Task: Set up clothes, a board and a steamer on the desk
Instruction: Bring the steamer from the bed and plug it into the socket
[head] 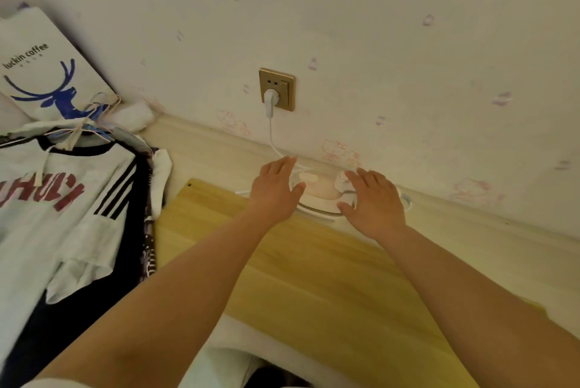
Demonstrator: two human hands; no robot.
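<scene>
While both arms reach forward, left hand point(276, 189) and right hand point(373, 202) flank steamer point(317, 191), fingers released

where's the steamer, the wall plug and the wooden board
steamer point(317, 191), head view, on its pale body between the two hands
wall plug point(271, 98), head view, on the white plug in the socket
wooden board point(329, 268), head view, on its bare top
</scene>
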